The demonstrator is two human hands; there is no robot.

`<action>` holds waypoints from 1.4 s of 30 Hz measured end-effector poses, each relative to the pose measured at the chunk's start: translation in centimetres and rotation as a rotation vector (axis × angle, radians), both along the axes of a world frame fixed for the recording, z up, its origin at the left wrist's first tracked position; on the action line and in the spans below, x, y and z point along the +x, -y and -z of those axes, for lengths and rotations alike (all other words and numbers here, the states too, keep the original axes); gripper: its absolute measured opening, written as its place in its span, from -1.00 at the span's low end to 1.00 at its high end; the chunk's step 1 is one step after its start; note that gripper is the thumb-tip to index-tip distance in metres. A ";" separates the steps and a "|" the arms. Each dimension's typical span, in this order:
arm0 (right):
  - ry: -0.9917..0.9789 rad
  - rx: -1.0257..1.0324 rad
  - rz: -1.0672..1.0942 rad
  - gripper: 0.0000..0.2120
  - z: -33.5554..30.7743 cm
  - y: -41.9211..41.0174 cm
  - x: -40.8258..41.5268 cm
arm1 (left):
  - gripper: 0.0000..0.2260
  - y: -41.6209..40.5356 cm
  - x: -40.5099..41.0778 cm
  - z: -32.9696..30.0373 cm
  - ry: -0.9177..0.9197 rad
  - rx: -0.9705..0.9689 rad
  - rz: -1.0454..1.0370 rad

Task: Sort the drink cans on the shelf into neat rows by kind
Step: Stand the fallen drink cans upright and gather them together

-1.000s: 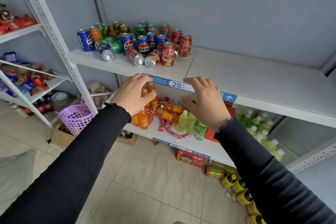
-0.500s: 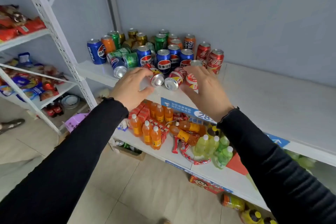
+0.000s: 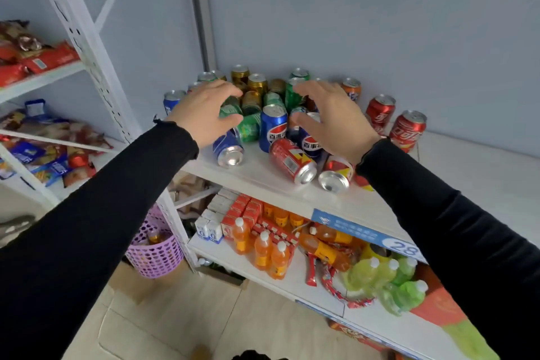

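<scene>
A jumble of drink cans crowds the left end of the white shelf (image 3: 455, 172). Blue cans (image 3: 272, 130), green cans (image 3: 250, 127), gold cans (image 3: 257, 83), an orange can (image 3: 351, 89) and two upright red cans (image 3: 380, 111) stand mixed together. Two red cans (image 3: 292, 161) and a blue one (image 3: 228, 150) lie on their sides at the front. My left hand (image 3: 201, 111) hovers over the green and blue cans at the left, fingers loosely spread. Over the blue cans at the middle, my right hand (image 3: 336, 120) hangs spread, holding nothing.
The shelf below (image 3: 292, 278) holds orange bottles (image 3: 263, 248), green bottles (image 3: 388, 278) and small cartons. A purple basket (image 3: 155, 254) stands on the floor by the white upright post (image 3: 87, 38). A neighbouring rack at the left carries snack bags (image 3: 41, 58). The can shelf's right part is bare.
Both hands have risen from below the shelf's front edge to above the cluster of cans. The view has moved closer and to the right of the cans.
</scene>
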State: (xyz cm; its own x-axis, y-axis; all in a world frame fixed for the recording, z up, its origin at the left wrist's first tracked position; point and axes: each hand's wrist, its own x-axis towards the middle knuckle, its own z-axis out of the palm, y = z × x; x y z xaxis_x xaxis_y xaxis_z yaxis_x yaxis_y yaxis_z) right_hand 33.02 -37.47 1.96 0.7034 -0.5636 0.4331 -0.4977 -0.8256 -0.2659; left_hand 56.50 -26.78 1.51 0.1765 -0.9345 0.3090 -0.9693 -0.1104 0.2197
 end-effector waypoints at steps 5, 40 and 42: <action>-0.059 -0.009 0.063 -0.62 -1.7 3.5 6.8 | -0.57 3.8 8.4 -1.7 0.063 0.043 0.065; -0.762 0.142 0.323 -0.51 3.6 29.3 24.4 | -0.40 28.2 17.7 5.1 0.447 0.641 0.027; -0.756 0.171 0.325 -0.46 3.8 29.5 24.4 | -0.43 28.5 17.9 5.6 0.467 0.637 0.033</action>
